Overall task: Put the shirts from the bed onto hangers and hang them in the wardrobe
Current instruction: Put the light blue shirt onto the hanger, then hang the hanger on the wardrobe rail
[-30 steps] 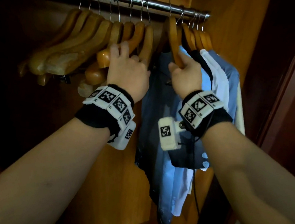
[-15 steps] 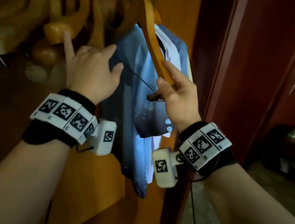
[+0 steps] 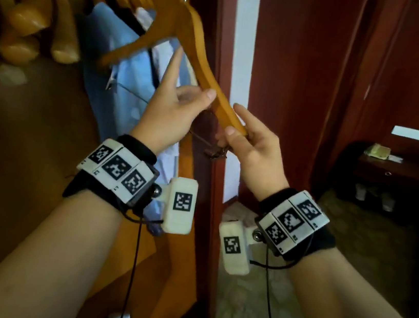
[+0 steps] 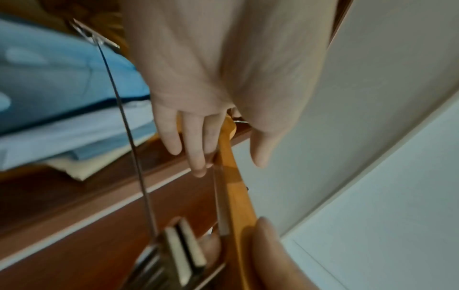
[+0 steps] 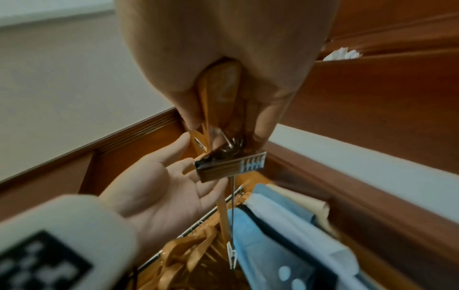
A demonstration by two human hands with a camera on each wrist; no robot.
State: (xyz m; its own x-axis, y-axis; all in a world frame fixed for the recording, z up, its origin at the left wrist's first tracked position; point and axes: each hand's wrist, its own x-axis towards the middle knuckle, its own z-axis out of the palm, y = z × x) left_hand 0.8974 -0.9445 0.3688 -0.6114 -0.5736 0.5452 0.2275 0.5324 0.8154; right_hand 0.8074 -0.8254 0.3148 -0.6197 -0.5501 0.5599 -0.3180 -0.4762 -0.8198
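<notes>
Wooden and bare, the hanger (image 3: 190, 56) is held out in front of the open wardrobe, clear of the rail, one shoulder end gripped by the right hand (image 3: 254, 145). That grip is closed: thumb and curled fingers pinch the tip, seen in the right wrist view, so the rest of the hanger stands up and away from the palm. Just below the grip a metal clip (image 5: 229, 164) hangs on its wire bar. Slightly further up the same arm, the left hand (image 3: 172, 110) is laid loosely, fingers mostly straight, thumb resting on the wood; it seems to steady the piece, not carry it. No shirt is on this hanger yet, so it has probably been taken down to be carried to the bed. Beyond the grip, blue and white shirts (image 3: 123, 76) already hang, with empty hangers (image 3: 34, 21) further left on the rail.
</notes>
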